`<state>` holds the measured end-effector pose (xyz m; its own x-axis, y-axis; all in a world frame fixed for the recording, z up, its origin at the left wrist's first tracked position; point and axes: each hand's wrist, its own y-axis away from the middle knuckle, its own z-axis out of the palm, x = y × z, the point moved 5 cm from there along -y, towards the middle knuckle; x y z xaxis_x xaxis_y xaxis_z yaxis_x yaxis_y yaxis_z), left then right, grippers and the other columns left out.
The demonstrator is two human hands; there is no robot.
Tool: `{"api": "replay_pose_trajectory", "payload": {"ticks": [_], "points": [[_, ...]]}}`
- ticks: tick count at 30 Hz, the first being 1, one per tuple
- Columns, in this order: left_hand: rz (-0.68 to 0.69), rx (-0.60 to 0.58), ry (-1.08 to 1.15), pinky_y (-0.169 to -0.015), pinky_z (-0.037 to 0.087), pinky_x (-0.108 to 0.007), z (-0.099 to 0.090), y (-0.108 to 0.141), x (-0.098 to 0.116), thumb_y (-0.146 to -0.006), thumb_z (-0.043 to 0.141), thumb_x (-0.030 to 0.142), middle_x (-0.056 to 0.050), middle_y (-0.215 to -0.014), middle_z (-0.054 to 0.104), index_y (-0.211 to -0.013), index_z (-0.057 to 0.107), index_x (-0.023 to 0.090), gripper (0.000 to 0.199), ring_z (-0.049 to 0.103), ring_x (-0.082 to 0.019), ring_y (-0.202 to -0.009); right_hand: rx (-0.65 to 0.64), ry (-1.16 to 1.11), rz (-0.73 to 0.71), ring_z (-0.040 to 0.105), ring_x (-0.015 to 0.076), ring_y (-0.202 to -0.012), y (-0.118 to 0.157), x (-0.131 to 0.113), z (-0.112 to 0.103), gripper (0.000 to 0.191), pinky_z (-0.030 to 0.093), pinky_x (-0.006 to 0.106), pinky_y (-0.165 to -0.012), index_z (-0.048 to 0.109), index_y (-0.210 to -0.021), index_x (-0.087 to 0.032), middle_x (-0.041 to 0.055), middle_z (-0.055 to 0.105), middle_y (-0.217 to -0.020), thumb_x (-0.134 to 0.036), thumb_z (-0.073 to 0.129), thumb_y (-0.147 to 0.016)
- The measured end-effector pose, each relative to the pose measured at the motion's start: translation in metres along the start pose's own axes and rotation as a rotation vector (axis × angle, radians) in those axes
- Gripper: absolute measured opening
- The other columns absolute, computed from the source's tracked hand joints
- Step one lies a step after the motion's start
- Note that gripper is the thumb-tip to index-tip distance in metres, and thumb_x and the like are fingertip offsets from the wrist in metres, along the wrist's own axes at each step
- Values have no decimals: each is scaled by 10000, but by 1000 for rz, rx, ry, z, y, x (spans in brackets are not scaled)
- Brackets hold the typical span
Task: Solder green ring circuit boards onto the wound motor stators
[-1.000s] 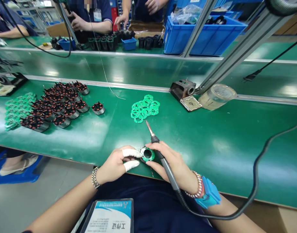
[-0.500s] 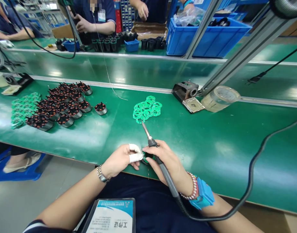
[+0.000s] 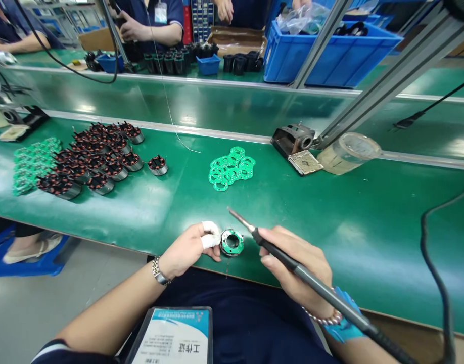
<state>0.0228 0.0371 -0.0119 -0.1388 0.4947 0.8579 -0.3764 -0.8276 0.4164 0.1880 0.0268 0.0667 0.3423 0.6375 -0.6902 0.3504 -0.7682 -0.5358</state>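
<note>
At the table's front edge sits a round coil part with a green ring board (image 3: 232, 242) on top. My left hand (image 3: 192, 247), with white covers on two fingertips, pinches its left side. In my right hand (image 3: 298, 263) is a soldering iron (image 3: 273, 247), its metal tip pointing up and left, above the part and apart from it. A thin wire end hangs below the part. Farther back lies a loose pile of green ring boards (image 3: 231, 169).
Many copper-wound coil parts (image 3: 99, 159) and stacked green boards (image 3: 35, 164) stand left. Back right are an iron stand (image 3: 294, 139), a sponge tray (image 3: 305, 163) and a clear tub (image 3: 348, 154). The iron's cable (image 3: 436, 263) hangs right. People work opposite.
My right hand has moved right, off the coil part, taking the iron with it, and the green ring board on top now shows. My left hand stays at the part.
</note>
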Motion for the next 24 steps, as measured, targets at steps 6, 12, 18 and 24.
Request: {"api": "replay_pose_trajectory", "payload": {"ticks": [6,12,18,24], "points": [[-9,-13,17,-622,490,-260,0,0,0,-714,586,224,22,-570,555,-655,513,142,124,563,-98,-540,-27,-68,48,527,136,-529,-6,-4,-7,165,455,278,-495,645,-838,-172,30,601,-593,-82,535,-754],[-16,-9,14,-630,487,-267,0,0,1,-708,591,223,25,-569,551,-659,508,144,125,564,-100,-540,-65,-87,63,521,134,-521,-7,-5,-3,177,455,278,-492,652,-841,-169,35,614,-598,-76,533,-750],[-11,-9,15,-622,487,-264,0,1,1,-707,585,216,27,-563,545,-654,504,143,121,557,-97,-536,-78,-99,51,508,131,-523,-7,-3,-1,184,446,271,-486,651,-845,-158,40,603,-590,-59,530,-748],[-16,-6,11,-628,493,-274,0,1,0,-709,584,220,26,-562,548,-657,505,144,122,555,-97,-534,-79,-96,53,515,136,-523,-7,-5,-4,181,457,283,-490,650,-846,-174,35,599,-588,-75,525,-760]]}}
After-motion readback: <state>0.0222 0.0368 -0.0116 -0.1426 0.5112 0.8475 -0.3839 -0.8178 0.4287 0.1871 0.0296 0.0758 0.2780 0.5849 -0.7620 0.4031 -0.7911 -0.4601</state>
